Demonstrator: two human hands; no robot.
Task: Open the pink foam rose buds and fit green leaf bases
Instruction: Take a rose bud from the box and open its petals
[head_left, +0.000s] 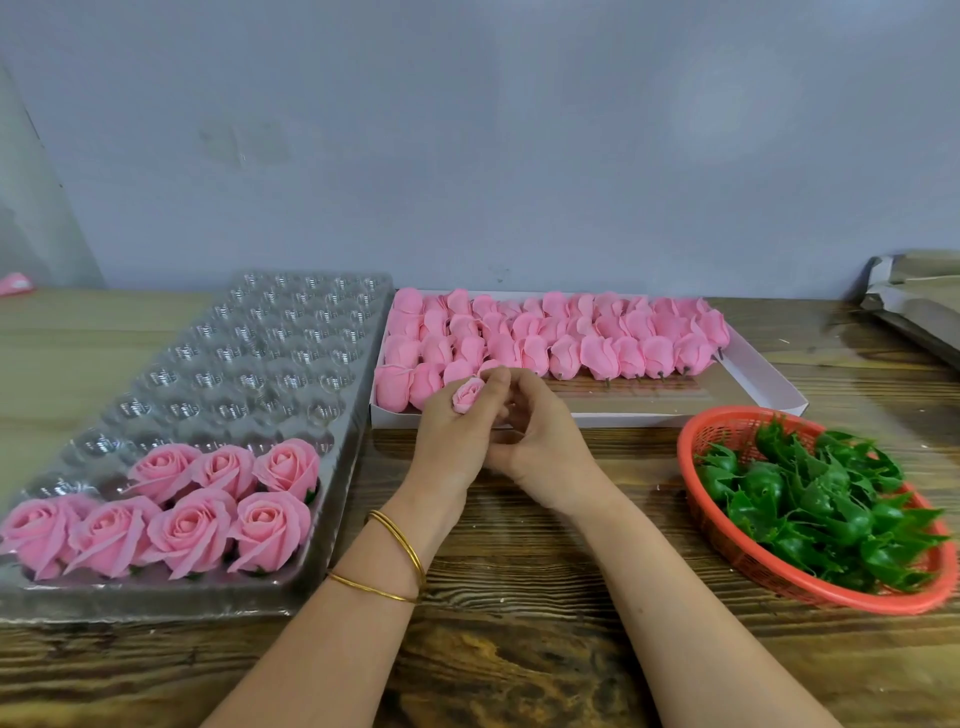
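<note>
Left hand and right hand pinch rose bud.

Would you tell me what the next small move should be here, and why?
Probably spread the outer petals: the bud, held between the left hand and right hand, looks tightly closed, unlike the opened roses in the clear tray.

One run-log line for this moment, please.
left hand: holds pink bud | right hand: pinches same bud | leaf bases: in red basket | opened roses: in clear tray
</note>
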